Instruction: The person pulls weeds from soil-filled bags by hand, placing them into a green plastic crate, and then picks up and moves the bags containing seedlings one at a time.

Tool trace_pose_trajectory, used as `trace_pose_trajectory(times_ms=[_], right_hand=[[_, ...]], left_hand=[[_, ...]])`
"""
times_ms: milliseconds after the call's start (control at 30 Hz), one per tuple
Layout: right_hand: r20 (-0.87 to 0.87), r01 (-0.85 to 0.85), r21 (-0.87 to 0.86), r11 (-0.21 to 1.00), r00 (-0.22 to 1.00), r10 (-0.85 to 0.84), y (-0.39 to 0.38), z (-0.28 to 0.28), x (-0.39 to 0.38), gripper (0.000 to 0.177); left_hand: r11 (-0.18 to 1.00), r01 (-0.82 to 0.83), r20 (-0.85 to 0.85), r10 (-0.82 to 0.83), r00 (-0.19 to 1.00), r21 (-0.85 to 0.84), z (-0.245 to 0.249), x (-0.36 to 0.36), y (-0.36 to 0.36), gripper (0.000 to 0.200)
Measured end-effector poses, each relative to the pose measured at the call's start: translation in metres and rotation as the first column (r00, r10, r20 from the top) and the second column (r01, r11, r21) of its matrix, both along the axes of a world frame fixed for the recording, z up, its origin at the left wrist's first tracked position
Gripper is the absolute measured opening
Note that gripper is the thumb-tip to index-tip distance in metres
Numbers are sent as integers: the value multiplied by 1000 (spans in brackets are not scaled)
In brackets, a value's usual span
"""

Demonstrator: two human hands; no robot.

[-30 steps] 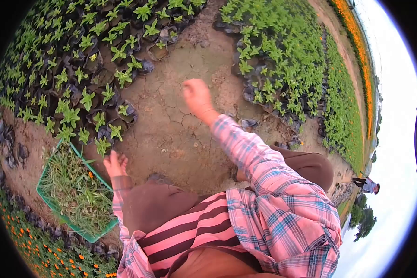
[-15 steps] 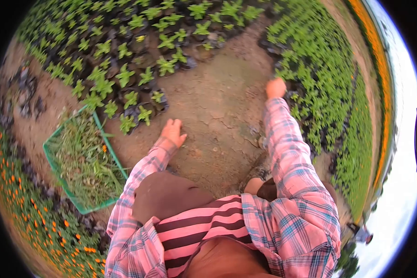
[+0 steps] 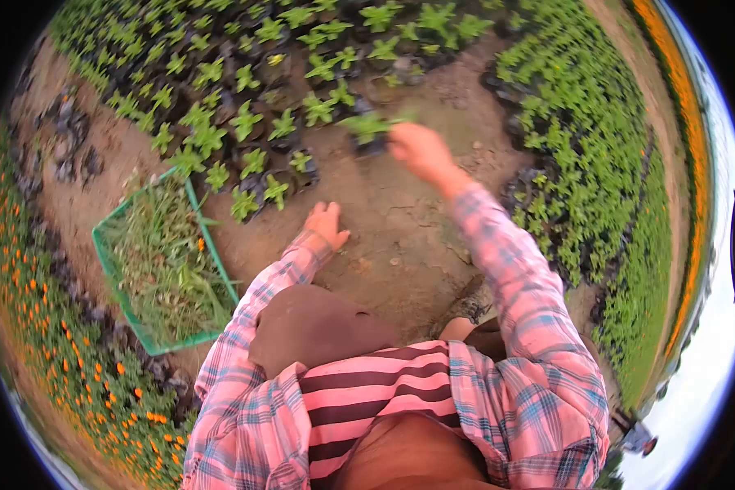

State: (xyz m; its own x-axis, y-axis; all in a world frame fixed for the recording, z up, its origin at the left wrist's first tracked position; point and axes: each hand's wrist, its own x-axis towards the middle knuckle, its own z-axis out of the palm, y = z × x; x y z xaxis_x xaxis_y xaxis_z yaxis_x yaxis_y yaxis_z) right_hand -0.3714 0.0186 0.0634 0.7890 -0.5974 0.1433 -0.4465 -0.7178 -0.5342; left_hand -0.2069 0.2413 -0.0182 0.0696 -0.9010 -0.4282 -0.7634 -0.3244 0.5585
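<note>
My right hand (image 3: 420,153) is closed on a green seedling (image 3: 367,127) in a dark bag, held out over the bare soil at the edge of the left-hand plant block. Plant and hand are blurred by motion. My left hand (image 3: 327,224) hangs low in front of my knee, fingers loosely stretched and thumb apart, with nothing in it. Just ahead of it stand the nearest bagged seedlings (image 3: 275,192), bright green in dark plastic bags.
A green-rimmed crate (image 3: 202,219) of pulled weeds (image 3: 167,257) stands to my left. Denser bagged plants (image 3: 567,155) line the right side. Orange flowers (image 3: 82,359) grow at far left. Crumpled black bags (image 3: 69,135) lie on the soil. A person (image 3: 639,439) is far off at right.
My right hand has swung left from the right-hand plants, and a bagged seedling now shows in it. My left hand stays low near my knee. The view has shifted slightly.
</note>
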Motion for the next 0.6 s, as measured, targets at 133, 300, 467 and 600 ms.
trace_pose_trajectory(times_ms=[133, 300, 467, 600], right_hand=[[-256, -194, -160, 968, 955, 150, 30, -31, 41, 12], [-251, -257, -38, 966, 938, 240, 16, 29, -25, 14], [-469, 26, -48, 999, 882, -45, -48, 22, -171, 25], [-366, 641, -212, 738, 648, -668, -86, 4, -211, 40]], left_hand=[[999, 17, -20, -18, 1000, -36, -13, 2, 0, 48], [977, 185, -136, -171, 976, 102, -11, 30, -17, 45], [843, 509, -312, -443, 841, 175, 64, 20, -84, 46], [806, 564, -239, -520, 820, 179, 53, -2, -131, 45]])
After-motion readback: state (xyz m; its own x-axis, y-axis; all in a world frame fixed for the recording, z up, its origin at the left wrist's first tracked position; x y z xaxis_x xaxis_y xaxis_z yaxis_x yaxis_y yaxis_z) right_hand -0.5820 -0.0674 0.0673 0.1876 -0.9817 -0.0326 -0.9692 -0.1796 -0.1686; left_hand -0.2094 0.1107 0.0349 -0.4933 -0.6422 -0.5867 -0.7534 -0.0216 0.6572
